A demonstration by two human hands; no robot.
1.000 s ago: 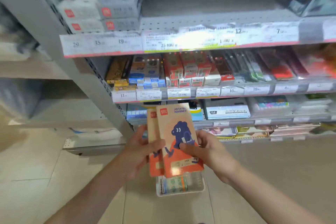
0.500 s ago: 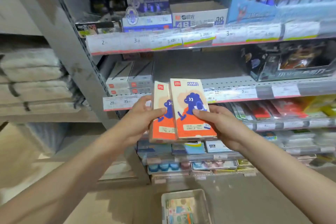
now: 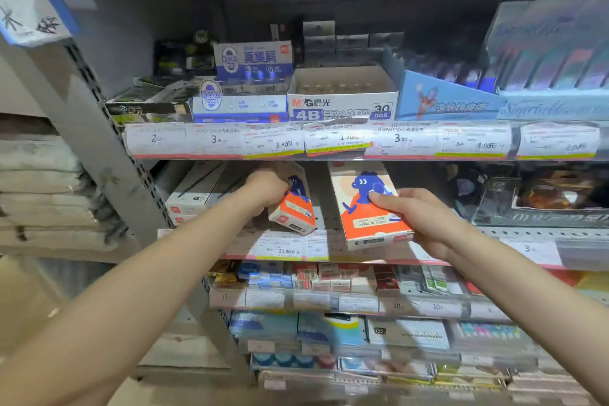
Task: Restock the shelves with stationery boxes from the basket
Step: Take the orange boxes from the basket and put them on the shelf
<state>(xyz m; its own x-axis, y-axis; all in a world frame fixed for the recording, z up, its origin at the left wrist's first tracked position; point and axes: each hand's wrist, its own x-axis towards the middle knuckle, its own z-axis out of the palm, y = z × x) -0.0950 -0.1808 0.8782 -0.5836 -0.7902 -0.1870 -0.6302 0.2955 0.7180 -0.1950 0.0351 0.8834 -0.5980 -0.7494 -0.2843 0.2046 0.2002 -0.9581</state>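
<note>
**Two boxes at the shelf edge**

The left hand [image 3: 267, 188] grips one orange-and-cream cardboard box [image 3: 294, 208] printed with a blue dinosaur; the right hand [image 3: 420, 221] pinches a second matching box [image 3: 362, 208]. Both boxes hang over the front edge of the grey metal shelf [image 3: 543, 234], apart from each other, beside stacked white boxes [image 3: 194, 198].

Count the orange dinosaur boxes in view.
2: one orange dinosaur box in the left hand, another in the right hand, both at the second shelf. Others may be hidden.

Two bare forearms, from seven and five o'clock, no sleeves, watch or rings; left grip [image 3: 267, 188], right grip [image 3: 425, 219].
</note>
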